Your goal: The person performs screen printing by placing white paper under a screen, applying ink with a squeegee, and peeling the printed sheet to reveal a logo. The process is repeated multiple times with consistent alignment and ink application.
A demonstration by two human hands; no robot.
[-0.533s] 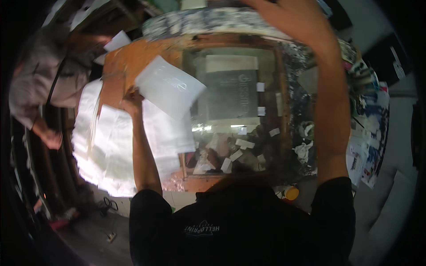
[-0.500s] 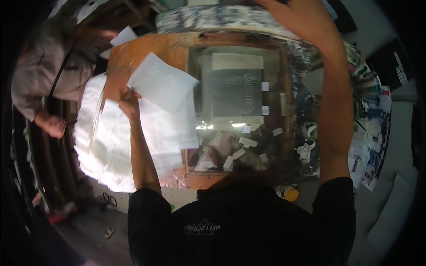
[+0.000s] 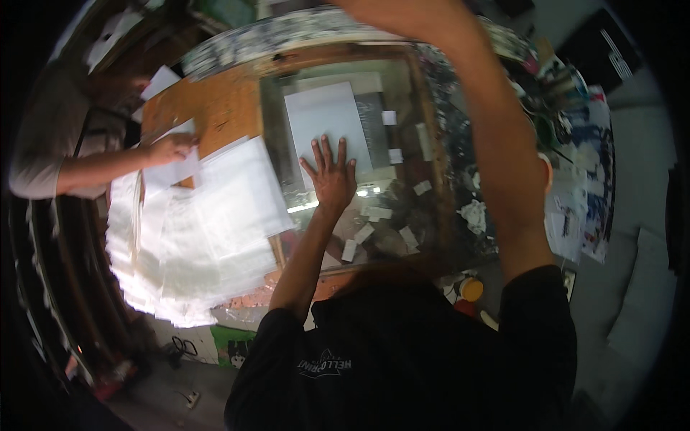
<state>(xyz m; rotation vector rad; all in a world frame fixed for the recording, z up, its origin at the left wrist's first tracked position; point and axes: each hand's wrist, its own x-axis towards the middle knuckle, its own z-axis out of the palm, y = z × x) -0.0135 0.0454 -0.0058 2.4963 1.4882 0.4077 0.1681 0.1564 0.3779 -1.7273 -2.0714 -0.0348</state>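
Note:
My left hand (image 3: 332,176) lies flat with fingers spread on a pale sheet of paper (image 3: 323,108). That sheet rests on a glass panel in a worn wooden frame (image 3: 425,158), partly over a grey printed rectangle (image 3: 370,115). Small white tabs (image 3: 389,118) stand along the rectangle's right side. My right forearm (image 3: 496,129) reaches up and across the far edge of the picture, which cuts off the hand. A loose pile of white sheets (image 3: 223,208) lies left of the frame.
At the left, a co-worker's hand (image 3: 172,147) grips a white sheet over the brown board (image 3: 226,108). Several paper scraps (image 3: 376,213) lie on the lower glass. To the right are a crumpled white wad (image 3: 473,215) and stained papers (image 3: 596,187). A yellow-lidded container (image 3: 471,289) stands near me.
My left hand has moved right from the pile, and a sheet now lies under it on the glass. My right arm has swung left, its hand leaving view. The co-worker's hand has reached in.

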